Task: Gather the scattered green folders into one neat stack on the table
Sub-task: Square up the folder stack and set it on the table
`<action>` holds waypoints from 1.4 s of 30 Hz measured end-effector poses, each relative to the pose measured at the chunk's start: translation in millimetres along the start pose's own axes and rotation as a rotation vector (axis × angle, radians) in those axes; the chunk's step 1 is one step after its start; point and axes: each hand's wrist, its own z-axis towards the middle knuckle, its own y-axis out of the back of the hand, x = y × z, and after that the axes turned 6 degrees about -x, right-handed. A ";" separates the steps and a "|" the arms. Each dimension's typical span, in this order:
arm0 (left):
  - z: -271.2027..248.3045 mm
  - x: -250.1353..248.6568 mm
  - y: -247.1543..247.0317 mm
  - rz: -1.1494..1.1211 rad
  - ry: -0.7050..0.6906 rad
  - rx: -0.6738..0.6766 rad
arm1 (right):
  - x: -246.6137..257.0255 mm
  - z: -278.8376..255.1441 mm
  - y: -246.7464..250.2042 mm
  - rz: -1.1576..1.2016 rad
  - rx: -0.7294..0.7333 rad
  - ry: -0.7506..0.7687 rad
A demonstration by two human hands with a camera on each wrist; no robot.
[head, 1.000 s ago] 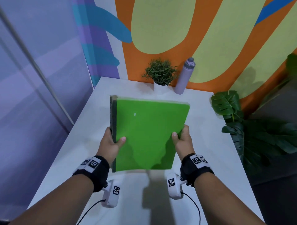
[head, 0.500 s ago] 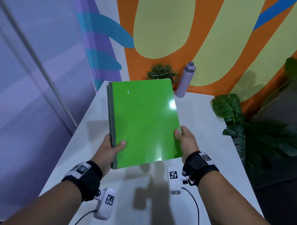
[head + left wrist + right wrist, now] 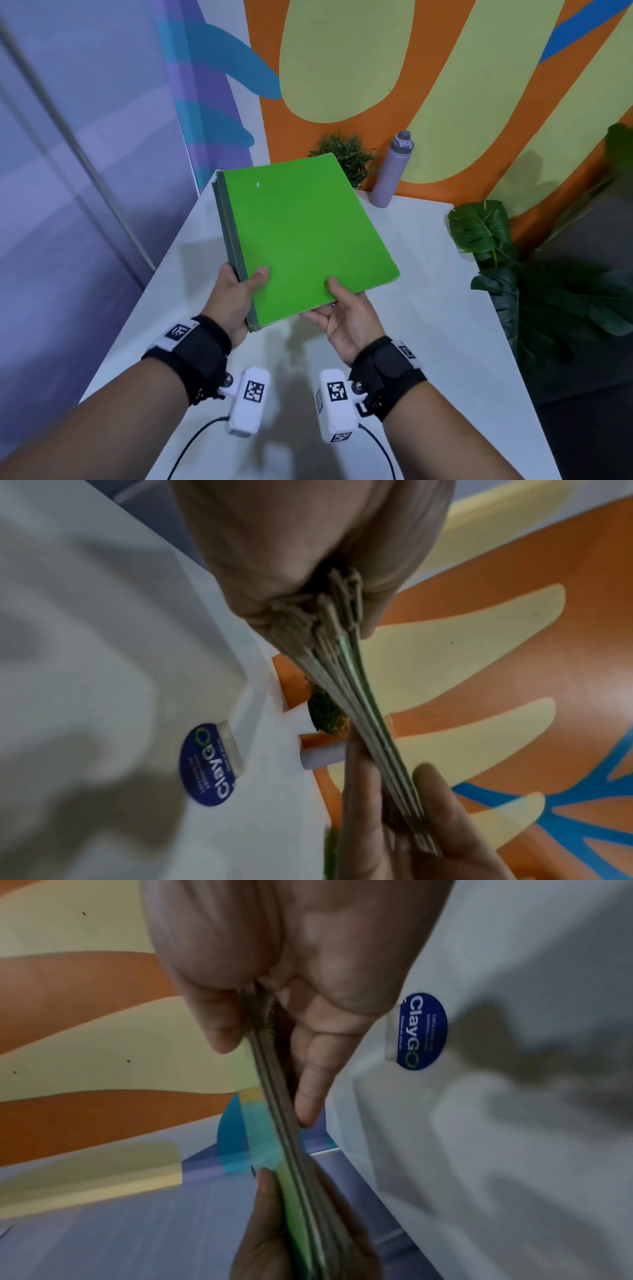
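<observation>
A stack of several green folders [image 3: 301,236] is held in the air above the white table [image 3: 438,308], turned a little to the left. My left hand [image 3: 239,291] grips its near left edge by the grey spine, thumb on the top cover. My right hand [image 3: 339,308] pinches the near right edge, thumb on top and fingers underneath. In the left wrist view the folder edges [image 3: 356,696] fan out from my left hand [image 3: 325,601]. The right wrist view shows the stack's edge [image 3: 281,1123] pinched by my right hand [image 3: 260,1031], with my left hand [image 3: 274,1240] further along.
At the far end of the table stand a small potted plant [image 3: 346,157] and a lilac bottle [image 3: 392,169] against the painted wall. A large leafy plant [image 3: 534,274] stands beside the table's right edge. A blue round sticker [image 3: 209,764] is on the table.
The stack has gone from tilted up towards me to lying flatter, and its far end has swung left. My right hand has shifted from the side edge to the near edge.
</observation>
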 end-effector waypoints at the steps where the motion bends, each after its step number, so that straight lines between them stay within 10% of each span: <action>1: 0.1 6.1 -0.3 0.014 0.011 0.043 | -2.5 2.1 3.3 0.020 -0.017 0.003; 5: 7.0 26.4 5.9 0.294 0.062 0.209 | 3.9 15.8 36.2 0.100 -0.167 0.013; 10: 52.4 66.1 58.7 1.216 -0.120 0.102 | 22.0 49.9 84.1 0.124 -0.523 0.003; 14: 77.5 93.6 93.5 1.543 0.041 0.068 | 37.8 85.1 114.3 0.159 -0.677 0.032; 24: 121.9 95.1 106.0 1.759 0.098 0.128 | 48.9 164.1 146.2 0.016 -0.940 -0.080; 31: 125.0 100.0 108.8 1.753 0.044 0.118 | 62.0 167.4 124.7 -1.295 -0.836 -0.145; 42: 117.8 97.4 109.3 1.754 0.055 0.123 | 81.4 149.6 115.2 -1.709 -0.676 -0.192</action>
